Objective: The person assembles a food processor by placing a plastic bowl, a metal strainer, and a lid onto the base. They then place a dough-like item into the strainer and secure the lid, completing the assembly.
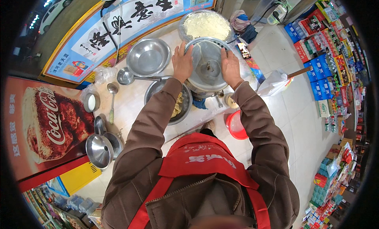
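A large round metal pot (206, 87) stands at the far right part of the table (132, 100). Both hands clasp it by the rim: my left hand (182, 64) on its left side, my right hand (231, 69) on its right, fingers stretched along the edge. Its inside looks grey, with a small dark patch in the middle that I cannot make out. Behind it sits a clear-rimmed basin (182, 31) heaped with pale, crumbly food (207, 25). Under my left forearm is a metal bowl (184, 115) with yellowish food.
An empty steel basin (148, 57), a ladle (126, 76), a skimmer (113, 88) and a small cup (91, 102) lie leftward. A phone (244, 50) rests right of the pot. A red tub (237, 125) stands below; shelves of packaged goods (319, 71) line the right.
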Available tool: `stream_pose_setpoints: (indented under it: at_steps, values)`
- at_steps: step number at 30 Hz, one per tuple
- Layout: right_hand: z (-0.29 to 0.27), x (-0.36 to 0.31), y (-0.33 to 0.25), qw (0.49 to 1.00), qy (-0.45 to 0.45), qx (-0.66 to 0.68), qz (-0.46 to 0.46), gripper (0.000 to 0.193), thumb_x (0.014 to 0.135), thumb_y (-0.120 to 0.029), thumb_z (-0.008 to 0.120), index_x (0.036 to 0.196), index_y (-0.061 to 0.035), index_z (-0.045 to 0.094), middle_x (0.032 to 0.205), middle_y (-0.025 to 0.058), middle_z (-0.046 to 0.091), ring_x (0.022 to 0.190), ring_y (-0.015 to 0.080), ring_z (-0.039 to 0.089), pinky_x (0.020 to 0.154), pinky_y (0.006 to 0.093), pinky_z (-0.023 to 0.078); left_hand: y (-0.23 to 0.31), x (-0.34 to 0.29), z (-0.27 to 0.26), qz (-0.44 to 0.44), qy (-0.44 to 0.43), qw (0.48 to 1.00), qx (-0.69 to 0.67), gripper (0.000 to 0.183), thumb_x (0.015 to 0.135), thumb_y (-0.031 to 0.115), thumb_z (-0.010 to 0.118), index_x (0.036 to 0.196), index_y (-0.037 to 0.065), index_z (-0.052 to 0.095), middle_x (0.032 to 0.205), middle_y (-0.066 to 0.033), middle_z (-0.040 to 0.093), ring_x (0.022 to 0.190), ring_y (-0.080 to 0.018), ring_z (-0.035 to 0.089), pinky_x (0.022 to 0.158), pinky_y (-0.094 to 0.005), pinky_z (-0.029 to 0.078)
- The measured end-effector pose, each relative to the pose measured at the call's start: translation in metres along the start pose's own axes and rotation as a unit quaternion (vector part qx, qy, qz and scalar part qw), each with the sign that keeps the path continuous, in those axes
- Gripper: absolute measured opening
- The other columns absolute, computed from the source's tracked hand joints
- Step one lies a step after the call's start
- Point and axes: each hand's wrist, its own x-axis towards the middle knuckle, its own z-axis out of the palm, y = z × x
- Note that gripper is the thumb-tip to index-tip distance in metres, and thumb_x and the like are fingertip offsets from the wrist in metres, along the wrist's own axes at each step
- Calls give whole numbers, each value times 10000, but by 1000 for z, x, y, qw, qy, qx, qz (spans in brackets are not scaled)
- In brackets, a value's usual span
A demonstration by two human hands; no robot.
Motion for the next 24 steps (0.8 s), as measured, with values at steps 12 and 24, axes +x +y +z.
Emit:
stream_pose_setpoints:
  at_steps: [12,24]
  values:
    - [5,7,-3,998,-29,-37,30,380,854,-36,501,1214,79,540,974,189,575,904,325,585,777,399,475,-5,11,2,16,-9,1000,24,523,876,101,566,1382,200,478,1469,-125,348,1332,-413,324,1021,-632,310]
    - [0,13,-1,999,-21,-37,9,439,813,-29,534,1245,47,505,1323,177,438,1172,342,449,941,420,383,8,13,-8,-126,-89,988,4,579,908,70,497,1392,386,458,1532,-129,270,1392,-446,230,1038,-716,230]
